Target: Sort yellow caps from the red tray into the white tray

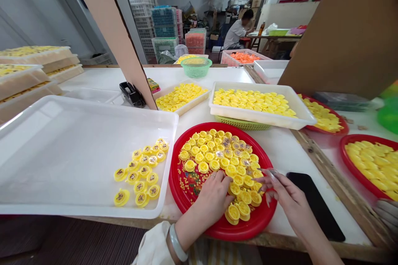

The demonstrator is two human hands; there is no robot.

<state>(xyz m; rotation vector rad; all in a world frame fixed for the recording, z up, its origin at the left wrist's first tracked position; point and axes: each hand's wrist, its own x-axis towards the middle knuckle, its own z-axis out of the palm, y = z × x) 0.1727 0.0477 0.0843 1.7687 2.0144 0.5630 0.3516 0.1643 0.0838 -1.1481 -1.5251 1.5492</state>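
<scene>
A round red tray (222, 232) holds many small round yellow plastic pieces (203, 167), some with a printed picture on top. Tiny tan discs (186, 182) lie loose on the tray's left side. My left hand (211, 196) bends its fingers down among the yellow pieces at the tray's middle; its fingertips are partly hidden. Over the tray's right rim, my right hand (284, 192) has its fingers bent and its thumb and forefinger close together; what they pinch is too small to make out. A white tray (68, 145) at left holds several yellow pieces with pictures (144, 171).
A black phone (315, 205) lies right of the red tray. Behind stands a white tray (258, 118) of yellow pieces on a green basket (242, 124). A cardboard panel (124, 33) and a black tape dispenser (132, 94) stand at left. One person (236, 33) sits far back.
</scene>
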